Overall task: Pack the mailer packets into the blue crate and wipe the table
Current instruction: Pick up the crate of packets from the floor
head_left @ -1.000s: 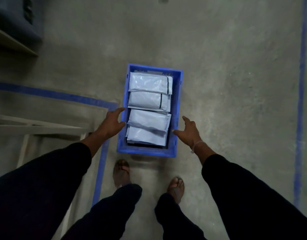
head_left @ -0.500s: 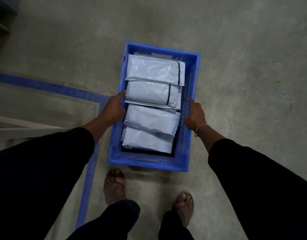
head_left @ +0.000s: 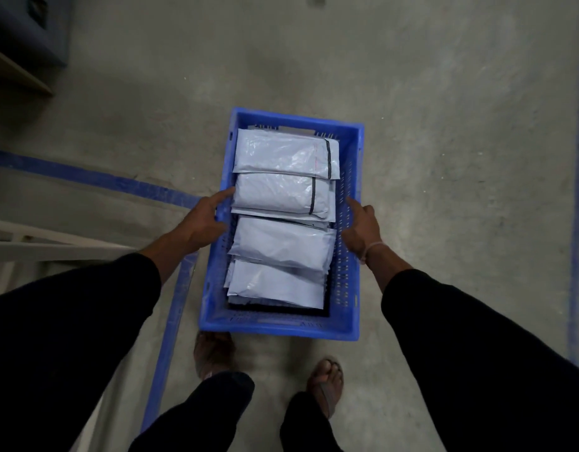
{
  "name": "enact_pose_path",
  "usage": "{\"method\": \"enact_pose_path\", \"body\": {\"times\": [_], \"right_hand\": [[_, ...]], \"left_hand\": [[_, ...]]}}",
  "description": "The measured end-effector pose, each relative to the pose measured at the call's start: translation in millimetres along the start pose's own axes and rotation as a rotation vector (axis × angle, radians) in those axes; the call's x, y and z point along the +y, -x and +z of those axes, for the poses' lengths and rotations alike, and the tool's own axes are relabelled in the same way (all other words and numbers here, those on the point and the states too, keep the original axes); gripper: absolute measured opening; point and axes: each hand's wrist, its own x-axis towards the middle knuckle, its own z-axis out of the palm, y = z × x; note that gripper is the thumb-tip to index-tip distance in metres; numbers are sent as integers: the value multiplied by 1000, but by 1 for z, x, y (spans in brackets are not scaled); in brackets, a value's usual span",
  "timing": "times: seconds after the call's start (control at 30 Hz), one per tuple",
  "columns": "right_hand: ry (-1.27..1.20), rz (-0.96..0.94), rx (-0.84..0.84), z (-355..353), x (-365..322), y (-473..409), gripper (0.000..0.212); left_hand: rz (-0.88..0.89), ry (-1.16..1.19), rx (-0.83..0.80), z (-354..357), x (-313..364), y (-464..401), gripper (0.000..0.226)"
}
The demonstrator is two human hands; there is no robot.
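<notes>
Standing over the blue crate (head_left: 348,282), the person holds it by its two long walls: the left hand (head_left: 201,223) grips the wall at 9 o'clock, thumb on the inner side and forefinger stretched along the rim, and the right hand (head_left: 360,228) is on the wall at 3 o'clock, though how far its fingers curl around the rim I cannot tell. Whether the crate rests on the concrete floor (head_left: 444,125) or hangs just above it is also not clear. The mailer packets (head_left: 281,243) lie inside in an overlapping row from 12 to 6 o'clock, filling it close to the rim.

I think the danger is the grip. Both hands sit toward the 12 o'clock half, so the 6 o'clock end, just in front of the bare toes in sandals (head_left: 325,386), may drop and tilt. The packets look smooth, so they could slide over each other and fall out. The table legs (head_left: 37,246) at 9 o'clock stand near, and a swing that way may knock the crate against them
</notes>
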Motion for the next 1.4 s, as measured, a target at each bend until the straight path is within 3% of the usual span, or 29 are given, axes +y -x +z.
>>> {"method": "enact_pose_path", "body": {"times": [0.2, 0.4, 0.53, 0.8, 0.97, 1.17, 1.27, 1.4], "right_hand": [[-1, -57, -7, -85, -61, 76, 77], [65, -173, 46, -181, -130, 179, 76], [168, -272, 104, -248, -181, 265, 77], [283, -512, 205, -334, -254, 399, 74], [329, -606, 173, -370, -284, 448, 72], [394, -713, 181, -410, -340, 514, 69], [420, -772, 176, -422, -373, 554, 68], [416, -864, 191, -423, -409, 608, 66]], "left_hand": [[64, 19, 19, -53, 84, 72, 87], [53, -103, 48, -117, 188, 177, 89], [104, -123, 125, -157, 261, 257, 104], [76, -176, 470, -200, 370, 414, 101], [105, -218, 602, -214, 414, 501, 101], [101, -108, 687, -240, 451, 587, 94], [56, -88, 754, -261, 462, 626, 74], [64, -45, 842, -292, 465, 685, 87]]}}
